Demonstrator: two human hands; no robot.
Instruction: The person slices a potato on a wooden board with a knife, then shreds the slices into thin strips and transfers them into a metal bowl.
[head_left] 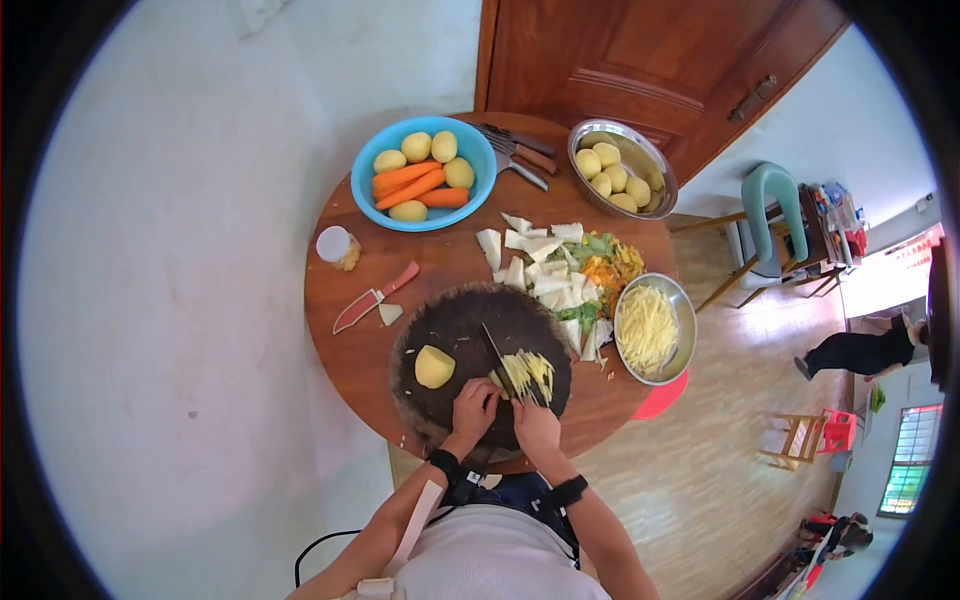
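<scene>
A dark knife [498,358] slants over the round chopping board [440,315]. Pale yellow potato strips [531,371] lie heaped beside the knife.

Single head-worn wide-angle view, facing forward and down, hands [474,410] and round table [440,253] near

We are seeing pale-yellow strips [535,372], a dark board [450,318], orange carrots [417,187], a blue basin [359,190], a red-brown table [335,290].
</scene>
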